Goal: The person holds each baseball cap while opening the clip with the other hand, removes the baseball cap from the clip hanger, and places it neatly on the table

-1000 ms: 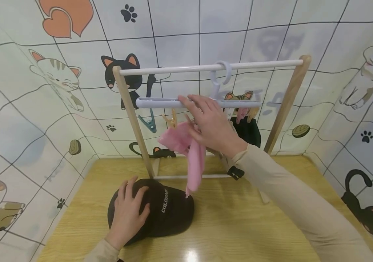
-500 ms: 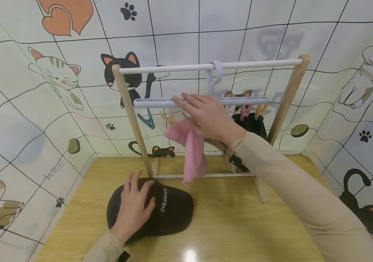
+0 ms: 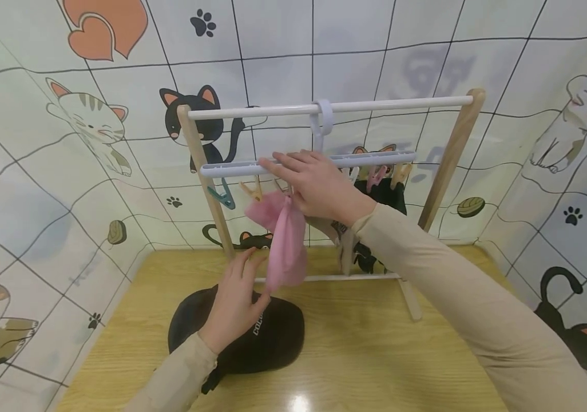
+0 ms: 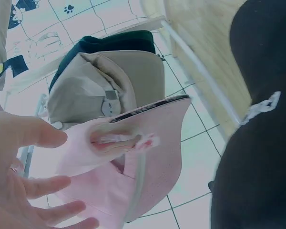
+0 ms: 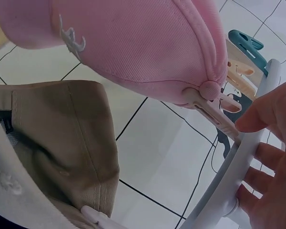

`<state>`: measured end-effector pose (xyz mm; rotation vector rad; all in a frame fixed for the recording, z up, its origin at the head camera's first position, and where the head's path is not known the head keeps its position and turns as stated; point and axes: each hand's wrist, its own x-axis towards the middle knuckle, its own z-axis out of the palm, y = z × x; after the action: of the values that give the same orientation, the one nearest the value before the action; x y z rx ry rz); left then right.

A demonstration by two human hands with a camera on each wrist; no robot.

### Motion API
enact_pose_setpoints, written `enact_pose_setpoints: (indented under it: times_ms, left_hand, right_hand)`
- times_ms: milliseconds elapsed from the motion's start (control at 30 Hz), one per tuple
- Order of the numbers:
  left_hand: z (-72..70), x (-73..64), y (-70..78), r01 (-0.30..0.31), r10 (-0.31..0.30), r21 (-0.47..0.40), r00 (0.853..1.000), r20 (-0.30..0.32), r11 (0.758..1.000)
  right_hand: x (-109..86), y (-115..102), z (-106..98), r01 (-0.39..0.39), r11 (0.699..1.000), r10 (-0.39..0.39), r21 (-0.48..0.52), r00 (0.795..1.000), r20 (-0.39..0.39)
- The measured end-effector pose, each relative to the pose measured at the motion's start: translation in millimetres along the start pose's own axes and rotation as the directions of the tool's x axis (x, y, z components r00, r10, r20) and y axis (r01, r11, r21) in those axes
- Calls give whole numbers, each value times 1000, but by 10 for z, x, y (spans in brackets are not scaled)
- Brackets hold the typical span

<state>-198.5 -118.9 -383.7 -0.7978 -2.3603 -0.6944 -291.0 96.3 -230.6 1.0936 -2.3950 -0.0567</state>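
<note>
A pink baseball cap (image 3: 288, 246) hangs by a pale clothespin (image 5: 209, 113) from a lilac clip hanger (image 3: 376, 159). My right hand (image 3: 319, 186) grips the hanger's bar, fingers over the top, with the thumb beside that clothespin. My left hand (image 3: 236, 303) is raised over a black cap (image 3: 283, 343) lying on the table. Its fingers are spread close to the pink cap's lower end; whether they touch it I cannot tell. In the left wrist view the thumb and fingers are apart, with the pink cap's underside (image 4: 157, 157) in front of them.
The hanger hooks on the white rail (image 3: 401, 105) of a wooden-legged rack. A beige cap (image 5: 62, 138) and a dark green cap (image 4: 143, 42) hang further right. A teal clothespin (image 3: 225, 197) and a yellow one (image 3: 253, 190) hang at left. Cat-print cloth (image 3: 283, 57) lines the back.
The hanger has slid left along the rail, its left end tipping lower, with my right hand on it. My left hand has moved up and right, from over the black cap toward the pink cap.
</note>
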Motion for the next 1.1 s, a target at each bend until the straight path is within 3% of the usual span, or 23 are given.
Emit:
enact_pose_setpoints:
  times_ms: [233,467,700,867,967,1100]
  left_hand:
    - [37,217,39,5,-5,-75,1000,-6,997]
    - [67,462,54,59,-45,-161,995,90,985]
    - [110,743,73,117,-79,-279,986,146,953]
    - [166,873,94,145,-97,-343,983,154,928]
    - [194,915,113,150,-104,-337,983,150,930]
    - [226,902,122,147,-107,-267,981,159,952]
  right_hand:
    - [18,22,-16,2,1000,-2,-23,1000,20]
    - [10,77,-17,-18,999,21,-41,998,59]
    - [14,104,19,2,999,-1,-50,1000,20]
    - [11,114,51,7,998,-8,-64,1000,-5]
    - [13,111,61,3,997,-4,-76,1000,-16]
    - [25,97,42,-17,994,19,-108,1000,15]
